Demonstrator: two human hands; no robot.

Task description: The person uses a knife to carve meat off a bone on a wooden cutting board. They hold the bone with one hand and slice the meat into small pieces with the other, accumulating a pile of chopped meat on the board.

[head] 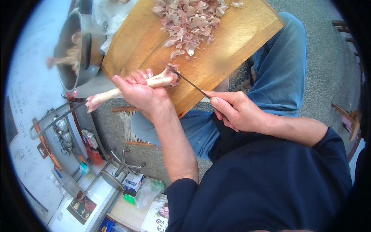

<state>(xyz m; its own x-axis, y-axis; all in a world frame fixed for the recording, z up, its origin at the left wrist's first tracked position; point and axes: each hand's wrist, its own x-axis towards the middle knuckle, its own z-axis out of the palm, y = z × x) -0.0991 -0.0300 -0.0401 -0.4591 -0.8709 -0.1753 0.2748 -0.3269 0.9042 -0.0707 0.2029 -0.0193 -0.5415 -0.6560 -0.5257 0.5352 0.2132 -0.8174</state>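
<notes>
My left hand [143,91] is wrapped around the shaft of a long pale bone [159,82]. The bone's knobbed far end, with pinkish scraps on it, is over the wooden cutting board [130,43]; its other end sticks out past the board's edge. In my right hand [237,110] is a knife [191,83], its narrow dark blade seen nearly edge-on. The blade crosses at the knobbed end; whether it touches cannot be told. A heap of thin pinkish meat pieces [191,23] lies farther up the board, with small scraps around it.
Left of the board stands a metal pot [95,52] holding several bones, one jutting over its rim. Behind it is a translucent plastic bag [113,14]. My jeans-clad knee [278,75] is right of the board. A stool with a woven seat [127,124] is below.
</notes>
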